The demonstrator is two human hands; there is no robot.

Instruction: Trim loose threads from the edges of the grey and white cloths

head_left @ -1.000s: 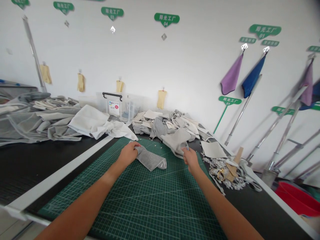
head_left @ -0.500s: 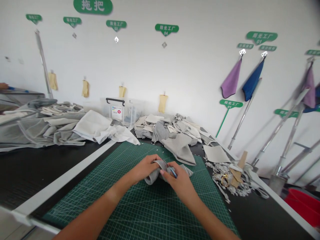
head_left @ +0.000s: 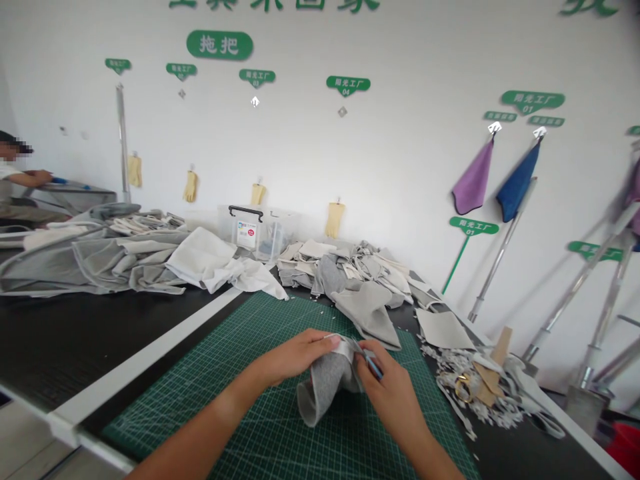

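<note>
Over green cutting mat, left hand, right hand pinch grey fabric between grips.

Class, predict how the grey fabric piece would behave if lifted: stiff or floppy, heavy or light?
Probably floppy: the grey fabric piece bends into a soft curl below the left hand. Likely light: the right hand pinches only its top edge.

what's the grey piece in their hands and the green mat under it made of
The grey piece looks like a thick, matte, felt-like fabric: it bends softly and shows no sheen. The green cutting mat seems to be plastic or rubbery sheet, low-sheen, with a printed grid.
</note>
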